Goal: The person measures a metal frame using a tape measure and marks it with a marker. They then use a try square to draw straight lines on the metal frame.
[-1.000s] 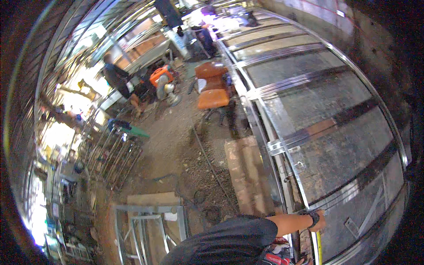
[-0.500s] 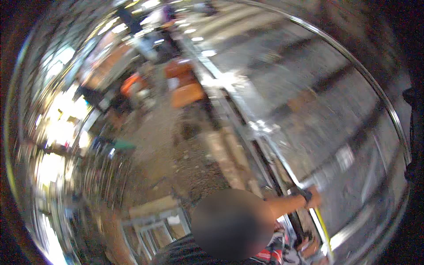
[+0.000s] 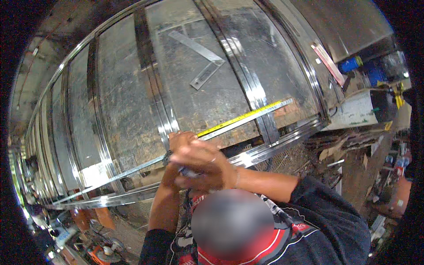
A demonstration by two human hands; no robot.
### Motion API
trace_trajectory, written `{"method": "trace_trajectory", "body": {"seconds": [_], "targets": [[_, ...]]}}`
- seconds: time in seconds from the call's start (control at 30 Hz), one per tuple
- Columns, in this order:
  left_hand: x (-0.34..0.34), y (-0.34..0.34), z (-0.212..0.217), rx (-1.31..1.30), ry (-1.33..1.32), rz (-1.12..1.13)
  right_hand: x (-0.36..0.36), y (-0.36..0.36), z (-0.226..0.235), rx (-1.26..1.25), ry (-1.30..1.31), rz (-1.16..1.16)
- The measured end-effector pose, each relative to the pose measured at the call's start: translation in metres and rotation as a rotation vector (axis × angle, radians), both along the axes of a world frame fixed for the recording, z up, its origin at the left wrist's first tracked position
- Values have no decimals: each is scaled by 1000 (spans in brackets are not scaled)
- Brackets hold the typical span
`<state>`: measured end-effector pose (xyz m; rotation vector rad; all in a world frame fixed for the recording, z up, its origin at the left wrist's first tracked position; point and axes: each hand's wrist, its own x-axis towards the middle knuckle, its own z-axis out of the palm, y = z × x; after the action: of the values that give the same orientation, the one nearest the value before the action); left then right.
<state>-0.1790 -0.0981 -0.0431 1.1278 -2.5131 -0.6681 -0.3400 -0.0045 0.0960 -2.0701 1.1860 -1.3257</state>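
Note:
A large stainless-steel frame (image 3: 247, 84) with sheet panels fills the upper view. A yellow tape measure blade (image 3: 240, 118) runs along it from my hands out to the right upright. My left hand (image 3: 179, 140) is closed on the near end of the tape at a steel bar. My right hand (image 3: 201, 161) lies just below and over it, fingers curled on a small dark pen-like thing (image 3: 184, 172), which is mostly hidden. Both forearms come up from the lower edge, over my dark shirt.
A steel framing square (image 3: 203, 62) lies on the panel above the tape. A pink strip (image 3: 327, 62) and a blue drum (image 3: 351, 64) are at the upper right. Wood scraps (image 3: 340, 145) litter the ground at right. An orange machine (image 3: 104, 254) stands at the lower left.
The view has swung round onto the frame. My right hand, earlier stretched out alone to the frame's edge, is now joined with the left hand at the tape measure.

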Motion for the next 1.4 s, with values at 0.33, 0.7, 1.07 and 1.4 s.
{"method": "trace_trajectory", "body": {"seconds": [0.33,0.7,1.07,1.4], "targets": [[5,-12,-22,177,-169,64,-97,61,-85,175,178,-151],[1,-13,-12,184,-145,25,-155,92,-128,265,184,-298],[2,-13,-13,227,-203,45,-163,67,-128,179,233,-345],[5,-10,-20,152,-158,47,-145,57,-139,190,319,-315]]}}
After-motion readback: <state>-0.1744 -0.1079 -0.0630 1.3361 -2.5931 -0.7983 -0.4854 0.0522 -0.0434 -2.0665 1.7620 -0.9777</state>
